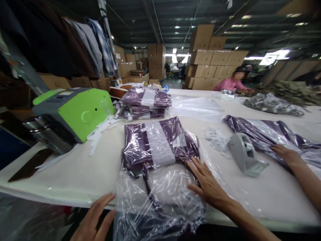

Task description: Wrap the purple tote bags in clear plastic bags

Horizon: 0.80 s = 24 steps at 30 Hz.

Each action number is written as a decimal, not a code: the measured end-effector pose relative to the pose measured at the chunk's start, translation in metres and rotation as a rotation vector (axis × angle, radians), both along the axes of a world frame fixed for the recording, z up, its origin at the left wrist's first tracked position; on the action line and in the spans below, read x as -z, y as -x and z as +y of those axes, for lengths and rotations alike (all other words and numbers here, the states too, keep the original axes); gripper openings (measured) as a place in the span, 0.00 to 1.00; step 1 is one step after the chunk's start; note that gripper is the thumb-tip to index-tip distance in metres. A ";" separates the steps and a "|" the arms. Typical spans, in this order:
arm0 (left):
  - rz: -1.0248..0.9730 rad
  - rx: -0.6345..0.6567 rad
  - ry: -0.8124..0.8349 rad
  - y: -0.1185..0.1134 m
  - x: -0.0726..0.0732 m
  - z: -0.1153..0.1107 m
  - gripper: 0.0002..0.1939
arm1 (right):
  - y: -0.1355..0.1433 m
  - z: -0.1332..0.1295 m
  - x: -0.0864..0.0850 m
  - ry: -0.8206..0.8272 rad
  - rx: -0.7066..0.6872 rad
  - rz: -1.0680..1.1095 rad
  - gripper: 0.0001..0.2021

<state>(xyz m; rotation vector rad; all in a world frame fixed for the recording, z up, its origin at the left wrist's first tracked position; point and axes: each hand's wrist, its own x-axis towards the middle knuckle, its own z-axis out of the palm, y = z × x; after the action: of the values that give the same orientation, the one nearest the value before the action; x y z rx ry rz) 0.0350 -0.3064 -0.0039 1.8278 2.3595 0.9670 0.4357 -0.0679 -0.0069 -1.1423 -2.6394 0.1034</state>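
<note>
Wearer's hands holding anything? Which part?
No grip seen. Right hand lies spread on the bagged purple garment, lower right; left hand is left of the bag, contact unclear.

One wide, head-worn view faces forward and down across a pale table [87,175], near enough that the left hand [92,219] and right hand [207,182] sit large along its lower part, and reaches past the far edge to distant stacked cartons [212,60] and the roof [173,16].
</note>
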 end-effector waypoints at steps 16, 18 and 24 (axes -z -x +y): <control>0.327 0.005 -0.157 -0.026 0.043 0.052 0.35 | -0.111 -0.014 -0.005 0.063 0.342 0.068 0.31; 0.308 -0.058 -0.164 -0.019 0.024 0.072 0.35 | -0.054 0.012 -0.031 0.004 0.226 0.116 0.31; 0.304 -0.071 0.122 0.005 0.032 0.127 0.35 | 0.032 0.098 -0.022 0.151 0.223 0.047 0.32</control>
<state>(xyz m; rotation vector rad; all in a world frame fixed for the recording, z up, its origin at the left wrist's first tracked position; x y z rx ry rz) 0.0301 -0.1798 -0.0357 1.9788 2.6004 0.5671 0.4041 0.0305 0.0151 -1.4559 -2.4792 0.2868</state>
